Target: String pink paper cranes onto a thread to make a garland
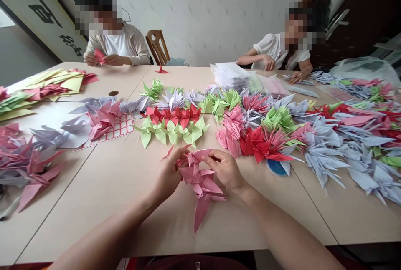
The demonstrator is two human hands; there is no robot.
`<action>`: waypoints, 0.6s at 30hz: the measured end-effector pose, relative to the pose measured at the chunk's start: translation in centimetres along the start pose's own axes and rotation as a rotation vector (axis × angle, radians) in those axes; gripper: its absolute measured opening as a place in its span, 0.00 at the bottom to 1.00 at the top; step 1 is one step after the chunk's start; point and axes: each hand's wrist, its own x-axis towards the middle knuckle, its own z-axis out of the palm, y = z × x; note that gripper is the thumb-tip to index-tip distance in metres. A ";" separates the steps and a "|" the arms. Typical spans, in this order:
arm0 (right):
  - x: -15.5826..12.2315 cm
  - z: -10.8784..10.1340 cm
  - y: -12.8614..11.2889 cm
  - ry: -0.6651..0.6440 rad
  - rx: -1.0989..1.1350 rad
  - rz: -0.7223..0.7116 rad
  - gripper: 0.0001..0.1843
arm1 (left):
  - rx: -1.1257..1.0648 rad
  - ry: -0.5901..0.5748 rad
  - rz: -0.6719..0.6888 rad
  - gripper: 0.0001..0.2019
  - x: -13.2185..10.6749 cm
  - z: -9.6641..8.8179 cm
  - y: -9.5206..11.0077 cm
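The pink cranes (pixel 200 181), joined in a bunch, are at the lower centre of the frame, between our two hands, above the table (pixel 125 207). Our left hand (pixel 169 174) has its fingers curled on the upper left of the bunch, though we cannot tell exactly where its fingertips press. Our right hand (pixel 228 172) pinches a pink wing between thumb and forefinger. We judge that the step in hand is to arrange or open the top crane; the next move seems to call for a light, steady pinch, so that the paper does not crease or tear. Just beyond our hands, at the centre, lie a green row (pixel 171 132) and, behind it, a red row (pixel 173 116). To the right of the frame we see a large mixed pile (pixel 326 136). At upper left a person (pixel 122 46) holds a red paper (pixel 99 56); at upper right another person (pixel 275 53) has both hands at the table.
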 end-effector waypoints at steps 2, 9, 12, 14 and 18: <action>0.0 0.0 -0.1 -0.005 0.000 0.008 0.11 | -0.058 -0.024 -0.029 0.18 0.1 0.0 0.0; 0.3 -0.5 -0.1 -0.008 0.005 0.102 0.15 | -0.127 -0.112 -0.028 0.13 0.7 -0.5 0.5; 0.3 -0.8 0.2 0.003 0.018 0.117 0.15 | -0.146 -0.144 -0.037 0.16 0.8 -0.7 0.6; 0.3 -0.9 0.2 0.010 0.026 0.115 0.15 | -0.166 -0.152 -0.049 0.17 0.7 -0.8 0.7; 0.2 -0.7 -0.1 -0.004 0.039 0.104 0.15 | -0.164 -0.117 -0.043 0.17 0.8 -0.7 0.7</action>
